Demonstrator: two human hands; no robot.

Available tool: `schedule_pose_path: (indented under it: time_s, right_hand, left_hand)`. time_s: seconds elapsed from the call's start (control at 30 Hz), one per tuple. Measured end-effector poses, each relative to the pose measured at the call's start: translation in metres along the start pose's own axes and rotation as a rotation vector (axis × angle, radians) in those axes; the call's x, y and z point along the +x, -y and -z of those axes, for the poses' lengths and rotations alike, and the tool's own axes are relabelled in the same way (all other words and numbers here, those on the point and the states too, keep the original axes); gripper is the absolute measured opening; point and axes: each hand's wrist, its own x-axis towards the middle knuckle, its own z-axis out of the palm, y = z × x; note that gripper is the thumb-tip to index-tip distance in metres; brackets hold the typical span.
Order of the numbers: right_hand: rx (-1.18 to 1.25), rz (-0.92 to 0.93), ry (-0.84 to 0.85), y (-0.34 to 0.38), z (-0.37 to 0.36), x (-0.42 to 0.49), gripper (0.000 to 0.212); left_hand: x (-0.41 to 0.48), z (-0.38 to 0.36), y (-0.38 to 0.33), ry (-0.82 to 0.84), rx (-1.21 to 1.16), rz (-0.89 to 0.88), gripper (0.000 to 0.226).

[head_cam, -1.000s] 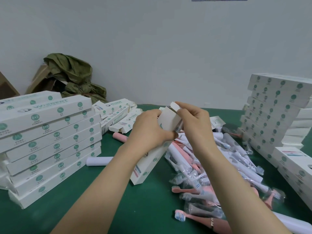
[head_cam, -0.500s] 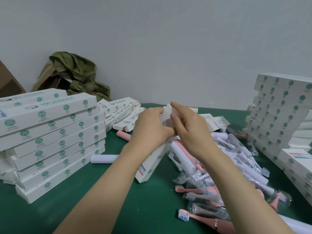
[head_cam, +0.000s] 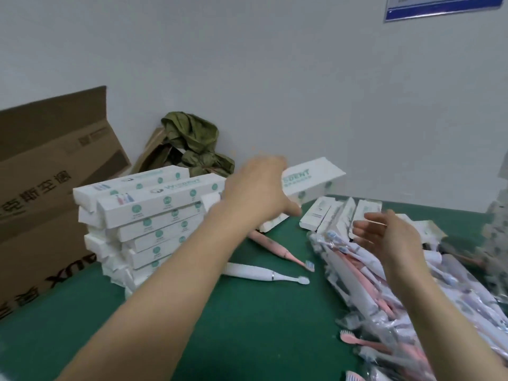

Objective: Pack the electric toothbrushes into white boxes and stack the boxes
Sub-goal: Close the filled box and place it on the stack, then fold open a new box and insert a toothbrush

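The left hand (head_cam: 258, 188) grips one end of a white box (head_cam: 310, 176) and holds it in the air just beside the top of the stack of boxes (head_cam: 154, 215). The right hand (head_cam: 384, 232) is spread, holding nothing, over the pile of bagged toothbrushes (head_cam: 357, 284) on the green desk (head_cam: 247, 325).

On the green-covered table (head_cam: 247, 334), a stack of long white cardboard boxes (head_cam: 154, 224) is standing at the left, with a brown corrugated carton (head_cam: 49, 188) to its left and a crumpled olive cloth (head_cam: 192, 141) behind it. The left hand (head_cam: 258, 193) is holding a single white cardboard box (head_cam: 310, 177) above the stack's right end. A pink plastic toothbrush (head_cam: 277, 248) and a white plastic toothbrush (head_cam: 261, 273) are lying between the stack and a heap of plastic-bagged toothbrushes (head_cam: 365, 287) at the right, under the right hand (head_cam: 390, 235). Flat white cardboard sleeves (head_cam: 338, 215) are lying behind the heap.
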Motion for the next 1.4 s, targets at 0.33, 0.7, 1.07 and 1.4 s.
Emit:
schedule_pose_path:
  time_s: [0.33,0.7,1.07,1.4]
  right_hand:
    - [-0.750,0.134,0.227,-0.045,-0.014,-0.011,0.015]
    - [-1.159,0.204,0.359,-0.054,-0.015,-0.015,0.019]
    - [-1.266,0.193,0.390,-0.057,-0.014,-0.017,0.021]
    - [-1.277,0.205,0.402,-0.058,-0.015,-0.018,0.020]
  left_hand:
    - [0.023,0.094,0.094,0.232,0.181,0.429,0.053]
    - [0.017,0.066,0.124,0.272,0.148,0.424,0.038]
    - [0.024,0.069,0.136,0.314,0.107,0.432,0.037]
    - [0.028,0.062,0.131,0.247,0.389,0.359,0.106]
